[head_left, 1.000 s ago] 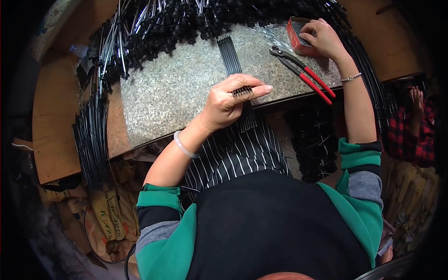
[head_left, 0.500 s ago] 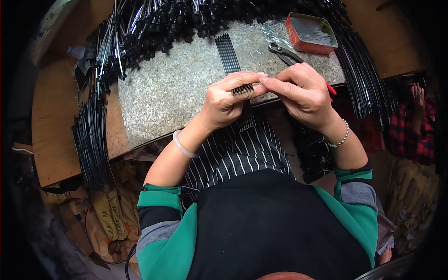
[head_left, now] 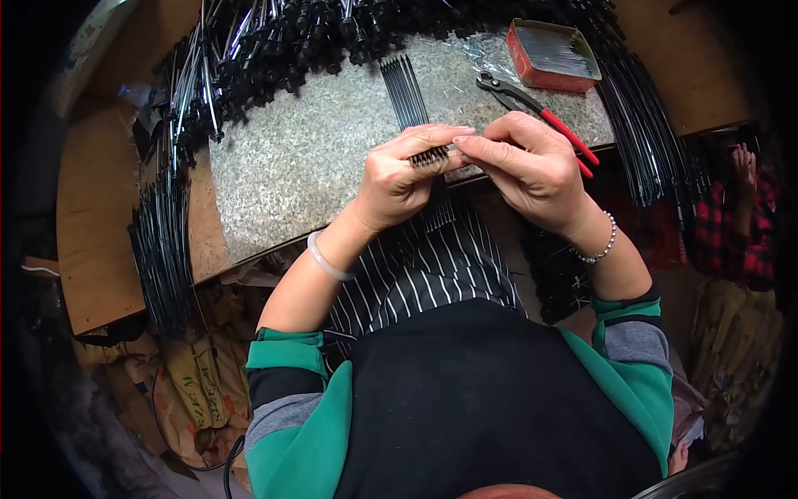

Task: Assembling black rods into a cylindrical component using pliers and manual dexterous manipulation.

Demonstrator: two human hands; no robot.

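My left hand [head_left: 397,176] is closed around a flat row of thin black rods [head_left: 404,93] laid side by side. Their far ends reach over the stone slab; their near ends [head_left: 440,218] show below the hand, over the striped apron. Between thumb and fingers, a short section of the row [head_left: 429,157] looks like dark ridges. My right hand [head_left: 536,166] is closed in a pinch, thumb and index finger meeting right beside the left fingertips. Whatever lies in that pinch is too small to make out. Pliers with red handles [head_left: 569,137] lie just beyond the right hand.
A red tin [head_left: 554,81] of thin metal pins stands at the slab's [head_left: 291,158] back right. Black-ended rods [head_left: 291,41] pile along the back. More black rods hang over the left [head_left: 162,258] and right [head_left: 657,150] edges. Another person's checked sleeve [head_left: 731,237] shows far right.
My right hand has shifted slightly left, uncovering more of the pliers' red handles. The left hand keeps its hold on the rods, nearly still.
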